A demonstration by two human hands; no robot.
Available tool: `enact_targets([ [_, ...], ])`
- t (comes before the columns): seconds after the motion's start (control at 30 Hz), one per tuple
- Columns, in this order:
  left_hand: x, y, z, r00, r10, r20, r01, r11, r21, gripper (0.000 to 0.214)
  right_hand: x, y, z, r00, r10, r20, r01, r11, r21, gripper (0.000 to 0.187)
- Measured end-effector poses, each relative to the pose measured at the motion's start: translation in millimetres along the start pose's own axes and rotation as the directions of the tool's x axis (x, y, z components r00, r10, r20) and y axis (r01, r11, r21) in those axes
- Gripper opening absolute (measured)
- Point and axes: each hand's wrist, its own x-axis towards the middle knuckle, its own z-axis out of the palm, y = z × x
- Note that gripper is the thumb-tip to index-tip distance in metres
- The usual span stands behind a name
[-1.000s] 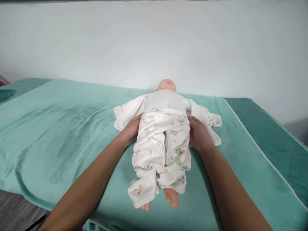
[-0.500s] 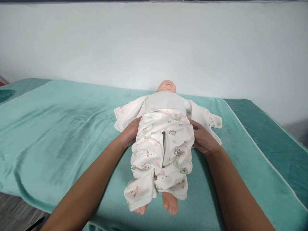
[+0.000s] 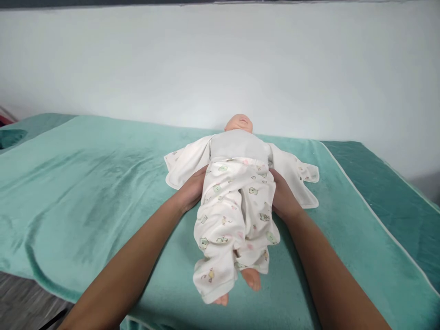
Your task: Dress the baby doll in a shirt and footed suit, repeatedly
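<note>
As the left hand [image 3: 193,189] and right hand [image 3: 284,196] flanked its hips, a doll [image 3: 239,145] lay face-up on a green blanket [image 3: 103,192], long axis running lengthwise from the person, head toward the wall [image 3: 220,68]. White printed trousers [image 3: 222,195] bunched down its legs; fingers [image 3: 201,174] curved alongside, tips hidden, their grip impossible to tell.

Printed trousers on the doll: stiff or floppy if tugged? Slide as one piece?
Likely floppy: the printed trousers bunch into soft folds down both legs. They'd probably ruck up before sliding as one piece, since the cloth is already wrinkled. The leg ends may shift easily, as they look loose around the doll's feet.
</note>
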Motion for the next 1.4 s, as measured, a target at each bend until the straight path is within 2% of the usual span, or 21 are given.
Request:
enact_targets([
  [0.07, 2.9, -4.0, -0.4, 0.998, 0.013, 0.059, -0.011, 1.000, -0.025, 0.048, 1.5, 2.3, -1.0, 0.999, -0.034, -0.029, 0.033, 0.999, -0.039, 0.049],
  [0.13, 4.9, -6.5, -0.8, 0.996, 0.025, 0.091, -0.022, 0.999, -0.033, 0.050, 2.4, 1.9, -1.2, 0.998, -0.067, 0.011, 0.068, 0.997, -0.043, 0.050],
  [0.27, 7.2, -7.5, -2.0, 0.993, 0.039, 0.108, -0.037, 0.999, -0.024, 0.050, 0.9, -4.8, 0.6, 0.991, -0.113, 0.067, 0.118, 0.991, -0.071, 0.039],
  [0.43, 9.2, -6.0, -4.4, 0.987, 0.070, 0.147, -0.069, 0.997, -0.017, 0.049, 1.2, -5.0, 0.0, 0.992, -0.113, -0.051, 0.103, 0.980, -0.172, 0.023],
  [0.5, 9.9, -5.6, -5.5, 0.986, 0.081, 0.146, -0.079, 0.997, -0.014, 0.049, 3.1, -2.4, -0.8, 0.994, -0.071, -0.088, 0.057, 0.988, -0.143, 0.023],
  [0.6, 11.7, -5.8, -6.6, 0.984, 0.100, 0.147, -0.097, 0.995, -0.028, 0.048, 6.6, 1.0, -1.3, 0.996, -0.019, -0.083, 0.013, 0.998, -0.064, 0.024],
  [0.8, 15.0, -7.3, -6.6, 0.975, 0.206, 0.080, -0.208, 0.978, 0.015, 0.037, 16.5, 8.2, -4.1, 0.993, -0.103, -0.064, 0.095, 0.988, -0.121, 0.019],
  [0.9, 15.2, -7.5, -7.0, 0.971, 0.235, 0.042, -0.237, 0.969, 0.074, 0.033, 19.7, 11.7, -6.6, 0.993, -0.106, -0.056, 0.097, 0.984, -0.148, 0.018],
  [0.97, 15.3, -7.7, -7.7, 0.968, 0.249, 0.033, -0.251, 0.961, 0.113, 0.030, 19.9, 12.8, -6.9, 0.996, -0.083, -0.037, 0.079, 0.992, -0.097, 0.020],
  [1.13, 15.4, -8.6, -9.5, 0.958, 0.287, 0.005, -0.282, 0.939, 0.196, 0.028, 16.1, 10.3, -1.4, 0.999, -0.018, -0.034, 0.023, 0.987, 0.162, 0.029],
  [1.2, 14.9, -9.4, -9.2, 0.939, 0.340, -0.049, -0.318, 0.915, 0.250, 0.028, 14.4, 8.3, 0.6, 0.996, -0.029, -0.087, 0.043, 0.986, 0.164, 0.030],
  [1.27, 13.9, -10.4, -8.4, 0.893, 0.440, -0.089, -0.395, 0.865, 0.310, 0.029, 12.5, 6.7, 0.5, 0.985, -0.077, -0.154, 0.092, 0.992, 0.092, 0.032],
  [1.33, 12.5, -11.3, -8.0, 0.824, 0.561, -0.077, -0.497, 0.781, 0.378, 0.032, 10.4, 6.1, -1.5, 0.974, -0.145, -0.176, 0.145, 0.989, -0.013, 0.034],
  [1.4, 11.3, -11.4, -8.5, 0.778, 0.627, -0.026, -0.551, 0.702, 0.451, 0.034, 8.4, 6.4, -4.6, 0.964, -0.221, -0.148, 0.205, 0.972, -0.115, 0.031],
])
